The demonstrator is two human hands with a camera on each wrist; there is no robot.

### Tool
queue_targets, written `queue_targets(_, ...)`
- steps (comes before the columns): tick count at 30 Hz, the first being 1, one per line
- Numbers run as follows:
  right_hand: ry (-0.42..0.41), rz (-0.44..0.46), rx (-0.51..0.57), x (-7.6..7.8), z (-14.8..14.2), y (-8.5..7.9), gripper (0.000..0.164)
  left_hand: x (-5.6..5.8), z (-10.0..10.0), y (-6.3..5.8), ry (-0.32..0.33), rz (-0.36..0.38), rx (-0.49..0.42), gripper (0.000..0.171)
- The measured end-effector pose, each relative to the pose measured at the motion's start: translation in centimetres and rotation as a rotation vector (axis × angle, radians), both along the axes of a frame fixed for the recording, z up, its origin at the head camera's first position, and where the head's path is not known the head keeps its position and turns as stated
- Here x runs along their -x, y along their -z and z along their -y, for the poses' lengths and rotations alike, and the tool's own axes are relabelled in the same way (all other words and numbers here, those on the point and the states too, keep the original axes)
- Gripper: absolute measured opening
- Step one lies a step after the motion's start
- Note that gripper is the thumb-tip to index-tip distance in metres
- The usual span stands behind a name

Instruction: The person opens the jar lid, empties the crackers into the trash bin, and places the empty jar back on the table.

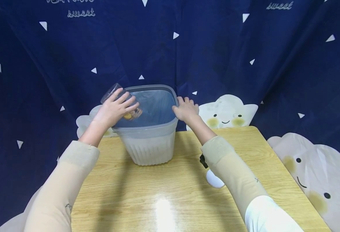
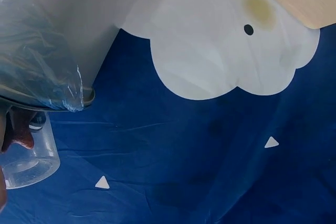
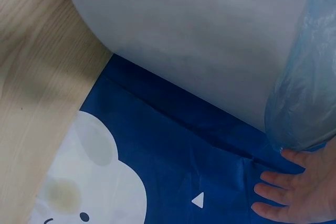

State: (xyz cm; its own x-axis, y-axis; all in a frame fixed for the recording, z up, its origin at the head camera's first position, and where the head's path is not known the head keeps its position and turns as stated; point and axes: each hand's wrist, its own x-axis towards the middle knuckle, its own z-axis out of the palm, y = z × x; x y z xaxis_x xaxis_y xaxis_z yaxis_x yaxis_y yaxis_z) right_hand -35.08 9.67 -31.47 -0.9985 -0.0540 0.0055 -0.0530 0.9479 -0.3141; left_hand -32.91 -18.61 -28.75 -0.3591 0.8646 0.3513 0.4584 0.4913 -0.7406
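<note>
A clear plastic jar (image 1: 111, 93), tilted over the left rim of a trash bin (image 1: 148, 149), is gripped by my left hand (image 1: 115, 108). Small yellowish-brown pieces (image 1: 132, 114) show at its lower end; their kind is unclear. A translucent blue bag (image 1: 155, 104) lines the bin and folds over its rim. On the bin's right rim rests my right hand (image 1: 186, 109). In the right wrist view its fingers (image 3: 278, 195) are extended and spread, with one near or touching the bag (image 3: 310, 87). The left wrist view catches only part of the jar (image 2: 34, 163).
The bin stands near the far edge of a wooden table (image 1: 146, 199). A white round lid-like disc (image 1: 214, 179) and a small black object (image 1: 203, 161) lie by my right forearm, partly hidden. Behind hangs a dark blue curtain (image 1: 216, 48) with triangles and clouds.
</note>
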Motion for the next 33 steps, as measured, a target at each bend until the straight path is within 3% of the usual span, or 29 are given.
queue_targets(12, 0.0, -0.002, -0.004, 0.1, 0.0, 0.0, 0.06, -0.5, -0.9, -1.3, -0.029, -0.052, 0.138, 0.058)
queue_targets(21, -0.002, -0.001, 0.002, 0.1, 0.1, 0.0, 0.059, -0.4, -1.0, -1.4, -0.016, -0.1, 0.162, 0.046)
queue_targets(28, -0.001, -0.006, 0.004, 0.0, -0.1, -0.1, 0.059, -0.7, -0.9, -2.5, -0.062, -0.074, 0.13, 0.05)
queue_targets(33, -0.007, -0.002, 0.0, 0.0, -0.1, 0.0, 0.06, -0.7, -0.8, -2.4, -0.05, -0.051, 0.114, 0.05)
